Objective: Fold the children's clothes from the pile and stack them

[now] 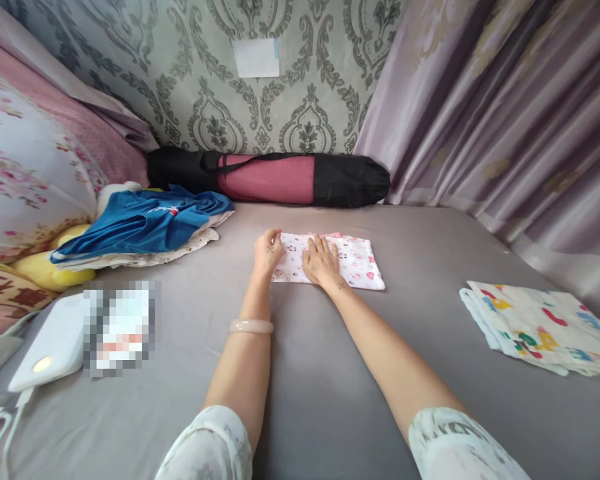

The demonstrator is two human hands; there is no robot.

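Note:
A folded white cloth [357,263] with pink hearts and small printed figures lies on the grey bed sheet in the middle of the view. My right hand [321,261] rests flat on top of it, fingers spread. At the cloth's left edge, my left hand [269,253] has its fingers curled and closed on the fabric; the fingertips are partly hidden. A pale bangle [251,326] circles my left forearm. Some pink fabric peeks out along the cloth's far edge.
A blue shirt [150,220] lies in a loose pile at left. Behind it stretches a black and pink rolled bag [265,179] against the wall. Folded colourful cloths [545,327] lie at right. A white device [55,340] with cables sits at near left.

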